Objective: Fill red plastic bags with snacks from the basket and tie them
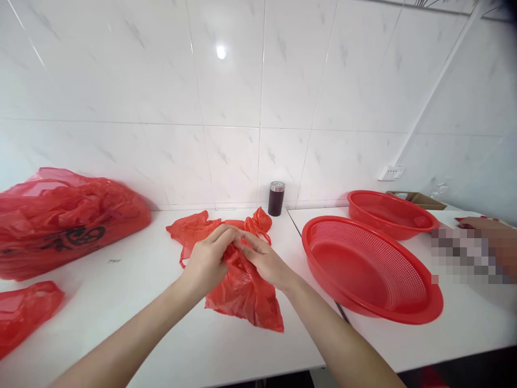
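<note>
A crumpled red plastic bag (pixel 246 293) lies on the white table in front of me, gathered at its middle. My left hand (pixel 208 261) is closed around the gathered plastic from the left. From the right, my right hand (pixel 264 261) pinches the same bunch, and the fingertips of both hands meet at the top. The bag's lower part spreads toward me, while its loose handles fan out behind my hands. Whatever the bag holds, if anything, is hidden by the plastic.
A red mesh basket (pixel 363 269) stands to the right, with another red basin (pixel 391 213) behind it. At the wall is a dark lidded cup (pixel 277 199). Large red bags (pixel 81 226) fill the left side. Another person's arm (pixel 493 242) reaches in at far right.
</note>
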Demonstrator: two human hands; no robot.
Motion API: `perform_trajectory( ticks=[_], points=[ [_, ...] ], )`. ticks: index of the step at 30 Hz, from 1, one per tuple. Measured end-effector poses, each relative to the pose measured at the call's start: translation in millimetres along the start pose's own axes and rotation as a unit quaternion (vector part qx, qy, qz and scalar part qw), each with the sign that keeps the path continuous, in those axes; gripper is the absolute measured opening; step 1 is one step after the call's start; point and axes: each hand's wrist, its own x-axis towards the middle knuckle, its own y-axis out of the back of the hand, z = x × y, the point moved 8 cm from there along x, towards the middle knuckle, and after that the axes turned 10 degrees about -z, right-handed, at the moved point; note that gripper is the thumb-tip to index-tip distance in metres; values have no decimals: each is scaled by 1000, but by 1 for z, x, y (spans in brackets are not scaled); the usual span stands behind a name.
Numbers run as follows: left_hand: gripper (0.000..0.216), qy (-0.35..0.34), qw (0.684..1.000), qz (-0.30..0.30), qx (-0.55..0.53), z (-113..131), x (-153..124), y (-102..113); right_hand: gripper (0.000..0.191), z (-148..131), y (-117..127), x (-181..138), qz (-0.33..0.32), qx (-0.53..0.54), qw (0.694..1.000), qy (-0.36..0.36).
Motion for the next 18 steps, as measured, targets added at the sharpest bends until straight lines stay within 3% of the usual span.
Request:
perform_trajectory(
  ticks=[3, 7, 9, 13, 16, 18],
  points=[
    [34, 15, 1000, 16, -19, -2, -7, -2, 21, -1, -2, -8, 12, 2, 1000, -8],
    [30, 126, 985, -98, -70, -17, -27, -20, 25, -10, 3, -30, 83, -104, 991, 4],
    [33, 181, 972, -122, -93, -30, -49, -22, 27, -5, 6, -46, 100, -125, 987, 4],
    [39, 277, 953, -66, -107, -71, -114, -14, 29, 38, 28, -84, 157, -126, 978, -48],
    [43, 337, 931, -42, -135, -94, -158, -26, 33, 76, 38, -97, 185, -158, 966, -89],
    [41, 382, 912, 6, -151, -98, -175, -37, 34, 94, 37, -95, 221, -153, 957, -105]
  ],
)
